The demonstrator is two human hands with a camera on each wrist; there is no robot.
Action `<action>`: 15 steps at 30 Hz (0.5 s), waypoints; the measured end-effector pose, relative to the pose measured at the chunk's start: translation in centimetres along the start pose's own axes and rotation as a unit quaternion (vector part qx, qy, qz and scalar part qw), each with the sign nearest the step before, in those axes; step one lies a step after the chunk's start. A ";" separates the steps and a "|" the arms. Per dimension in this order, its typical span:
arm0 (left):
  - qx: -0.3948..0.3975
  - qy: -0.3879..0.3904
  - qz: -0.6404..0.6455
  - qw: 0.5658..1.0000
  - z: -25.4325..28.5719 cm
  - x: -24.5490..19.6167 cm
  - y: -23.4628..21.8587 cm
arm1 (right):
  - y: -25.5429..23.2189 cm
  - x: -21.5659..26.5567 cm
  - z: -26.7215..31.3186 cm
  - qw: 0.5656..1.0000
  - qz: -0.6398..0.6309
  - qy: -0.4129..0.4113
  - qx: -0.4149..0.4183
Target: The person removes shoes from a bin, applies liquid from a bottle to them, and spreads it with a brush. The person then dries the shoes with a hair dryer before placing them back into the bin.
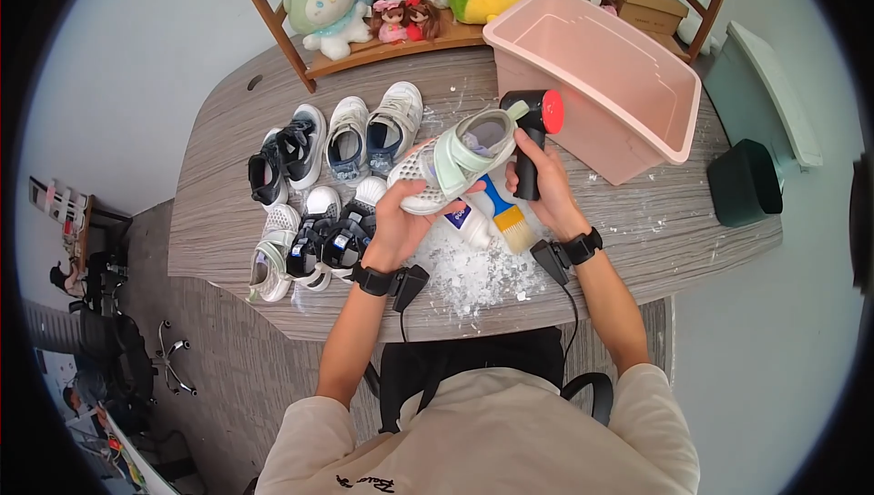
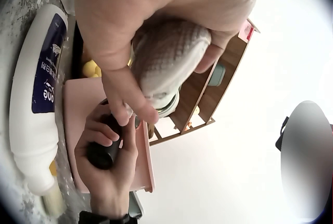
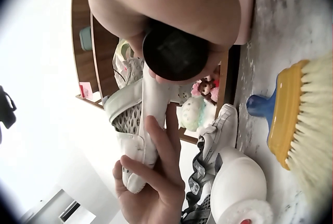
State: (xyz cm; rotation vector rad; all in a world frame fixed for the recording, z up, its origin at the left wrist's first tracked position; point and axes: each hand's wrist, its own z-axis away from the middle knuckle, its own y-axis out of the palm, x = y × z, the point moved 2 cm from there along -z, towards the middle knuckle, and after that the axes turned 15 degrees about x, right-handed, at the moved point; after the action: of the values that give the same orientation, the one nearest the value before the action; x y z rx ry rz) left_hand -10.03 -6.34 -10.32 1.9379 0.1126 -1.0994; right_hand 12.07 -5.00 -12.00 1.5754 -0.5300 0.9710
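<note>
A white and pale-green child's shoe [image 1: 448, 165] with a perforated toe is raised over the table, toe pointing left. My left hand [image 1: 393, 229] grips it around the toe and sole; in the left wrist view its dimpled toe [image 2: 169, 62] shows between the fingers. My right hand [image 1: 552, 187] holds a black pistol-shaped handheld blower [image 1: 527, 163] by its handle, red round end up, close beside the shoe's heel. Under the hands lie a white bottle [image 1: 472, 229] with a purple label and a blue-handled brush [image 3: 287, 113] with pale bristles.
Several small shoes [image 1: 348, 142] stand in two rows to the left. White flakes [image 1: 473, 281] litter the tabletop. A pink bin [image 1: 583, 122] stands at the back right, a dark green bin [image 1: 739, 187] beyond it. Behind is a wooden shelf [image 1: 391, 53] with plush toys.
</note>
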 end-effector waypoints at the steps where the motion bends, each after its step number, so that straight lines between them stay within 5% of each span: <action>1: -0.037 -0.002 0.012 0.999 0.0 0.0 -0.3 | 0.2 -0.1 0.0 1.000 0.002 0.002 0.003; 10: -0.115 0.046 0.029 0.992 -0.1 -0.1 -1.3 | 1.7 0.0 0.5 0.998 0.017 -0.012 0.053; 15: -0.137 0.058 -0.002 0.989 -0.3 0.2 -1.8 | 2.5 -0.4 1.0 0.979 0.167 0.082 0.080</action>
State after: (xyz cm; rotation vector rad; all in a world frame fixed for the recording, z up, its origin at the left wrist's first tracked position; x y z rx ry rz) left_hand -10.53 -5.04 -11.60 1.7528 0.3147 -0.9216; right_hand 10.20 -6.61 -10.93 1.5592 -0.6246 1.4151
